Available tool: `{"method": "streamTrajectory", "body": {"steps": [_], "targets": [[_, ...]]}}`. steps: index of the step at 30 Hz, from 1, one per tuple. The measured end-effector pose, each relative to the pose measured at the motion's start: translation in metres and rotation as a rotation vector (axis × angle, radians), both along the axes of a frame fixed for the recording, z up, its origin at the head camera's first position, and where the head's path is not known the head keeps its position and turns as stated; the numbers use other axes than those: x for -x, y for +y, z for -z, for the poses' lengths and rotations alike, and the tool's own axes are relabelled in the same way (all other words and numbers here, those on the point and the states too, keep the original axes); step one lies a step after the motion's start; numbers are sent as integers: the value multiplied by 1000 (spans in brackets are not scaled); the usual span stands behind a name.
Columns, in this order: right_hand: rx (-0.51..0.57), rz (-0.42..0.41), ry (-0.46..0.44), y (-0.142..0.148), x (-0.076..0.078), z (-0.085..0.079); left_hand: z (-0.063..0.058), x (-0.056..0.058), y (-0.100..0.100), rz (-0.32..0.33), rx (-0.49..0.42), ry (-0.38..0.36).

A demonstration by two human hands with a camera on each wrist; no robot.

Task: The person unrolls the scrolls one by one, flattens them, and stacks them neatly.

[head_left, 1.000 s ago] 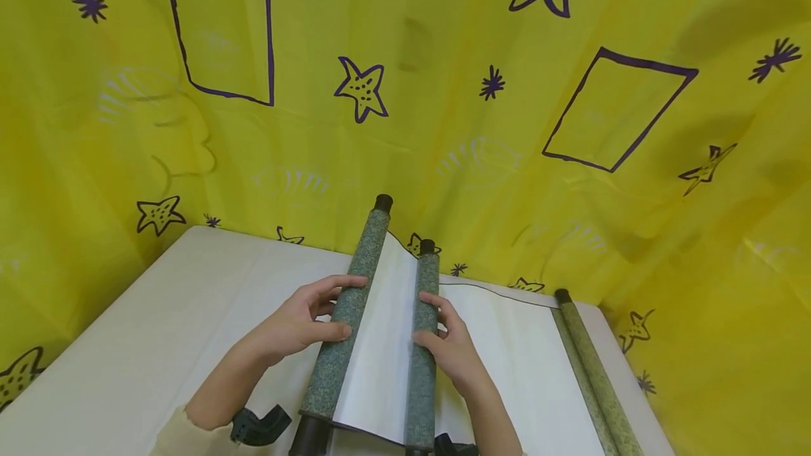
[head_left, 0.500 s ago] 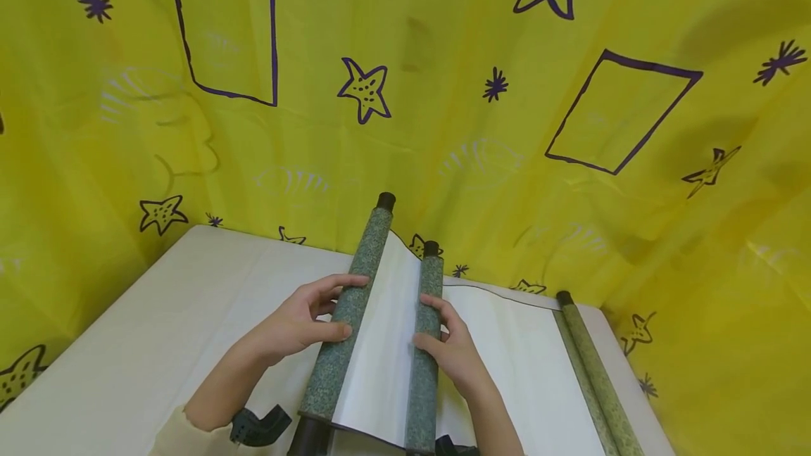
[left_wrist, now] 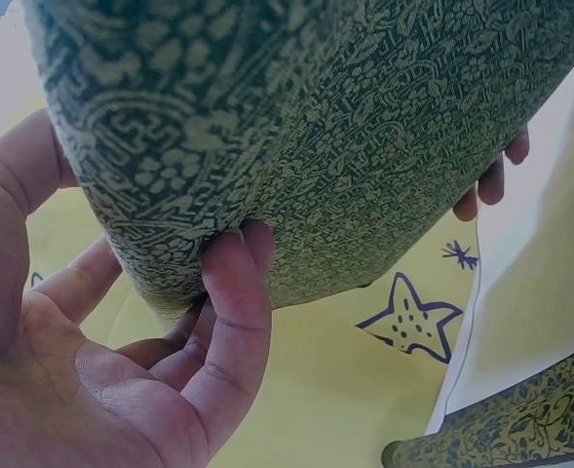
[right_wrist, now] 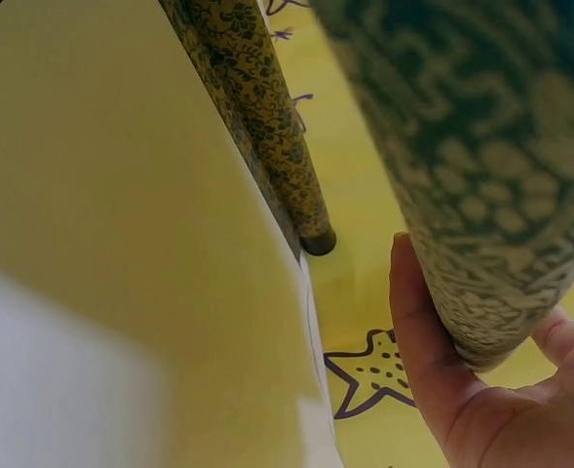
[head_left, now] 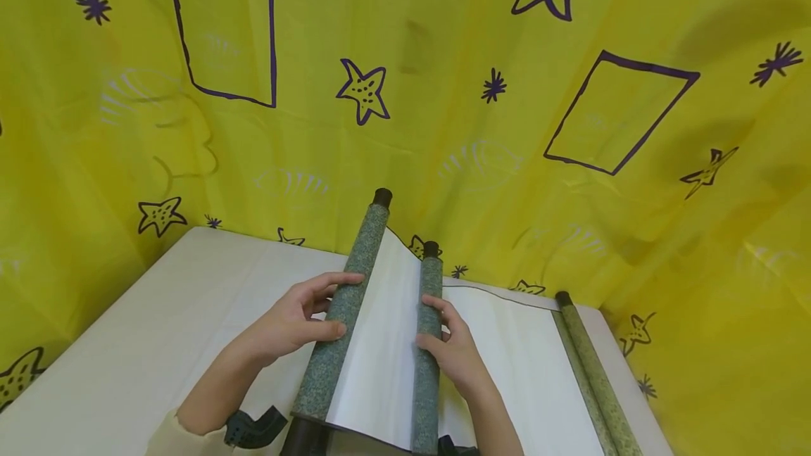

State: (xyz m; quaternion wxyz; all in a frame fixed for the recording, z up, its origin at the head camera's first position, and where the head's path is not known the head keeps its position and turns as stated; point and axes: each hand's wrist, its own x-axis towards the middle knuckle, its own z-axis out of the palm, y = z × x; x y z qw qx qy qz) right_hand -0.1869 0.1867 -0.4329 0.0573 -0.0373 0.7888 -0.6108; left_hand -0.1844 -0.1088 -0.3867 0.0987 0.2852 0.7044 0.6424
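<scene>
A hanging scroll with green floral-patterned backing is held up off the table, partly unrolled between my two hands. My left hand [head_left: 304,315] grips its left roll [head_left: 345,315], thumb and fingers curled around it. The right hand [head_left: 450,343] holds the narrower right roll [head_left: 429,364], fingers on one side and thumb on the other. White paper [head_left: 383,343] stretches between the rolls. Dark knobs stick out at their ends. In the left wrist view my left fingers [left_wrist: 233,302] wrap the patterned backing [left_wrist: 345,166]. In the right wrist view the right hand [right_wrist: 520,409] cups the patterned roll [right_wrist: 491,195].
Another scroll lies unrolled on the right of the white table [head_left: 209,301]; its pale sheet [head_left: 519,350] ends at an olive patterned roll [head_left: 598,371] with a dark knob. A yellow curtain [head_left: 405,146] with drawn purple stars stands behind and beside the table.
My left hand and the left roll have shifted slightly left. The right hand and roll have moved a touch right, so the white strip between the rolls looks a little wider.
</scene>
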Motion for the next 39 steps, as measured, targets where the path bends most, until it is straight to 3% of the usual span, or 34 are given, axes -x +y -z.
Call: {"method": "streamTrajectory", "body": {"steps": [11,18,27,39], "targets": [[-4,-14,-10,1,2,3,-1,-1,-5,-11,-7,9],[14,-8,3,1,2,3,0,0,-8,-64,-9,32],[18,7,0,0,1,1,-3,-2,-11,-86,-45,39],[12,18,-9,0,1,-2,-8,-2,-15,-68,-81,23]]}}
